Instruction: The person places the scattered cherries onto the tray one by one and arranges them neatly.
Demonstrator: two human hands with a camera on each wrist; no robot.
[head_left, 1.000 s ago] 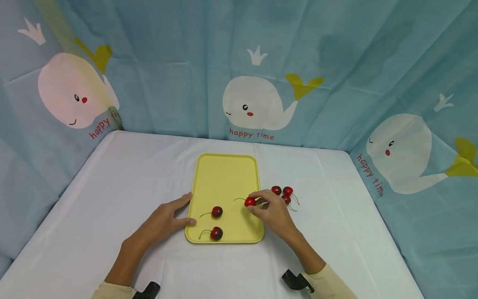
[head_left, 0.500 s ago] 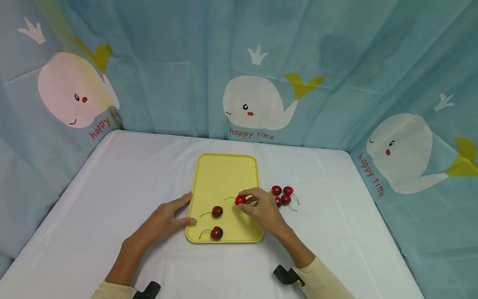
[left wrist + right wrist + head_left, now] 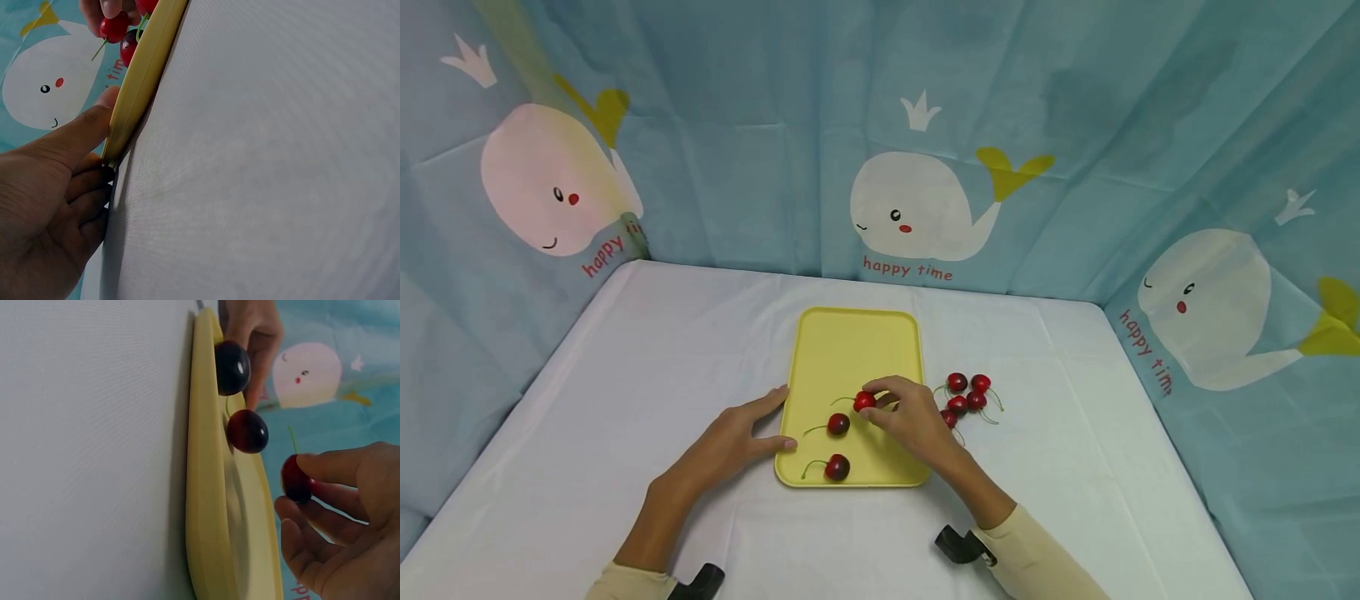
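Note:
A yellow tray [image 3: 857, 350] lies on the white cloth, with one dark red cherry [image 3: 837, 467] near its front edge and another cherry [image 3: 838, 425] just behind. Over the tray my right hand [image 3: 910, 417] pinches a bright red cherry [image 3: 864, 402] between thumb and fingers, its green stem pointing left. The right wrist view has this held cherry [image 3: 296, 479] clear of the tray surface. My left hand [image 3: 730, 446] rests against the tray's left side, thumb and index finger spread apart. In the left wrist view its thumb [image 3: 100, 115] touches the rim.
Right of the tray, several loose cherries [image 3: 976, 401] lie in a cluster on the white cloth [image 3: 1037, 483], partly behind my right hand. A blue curtain [image 3: 737, 192] with whale prints stands along the back and both sides.
My right hand has moved left over the tray with the pinched cherry, nearer the two lying there. More of the loose cherries now show. My left hand has stayed at the tray.

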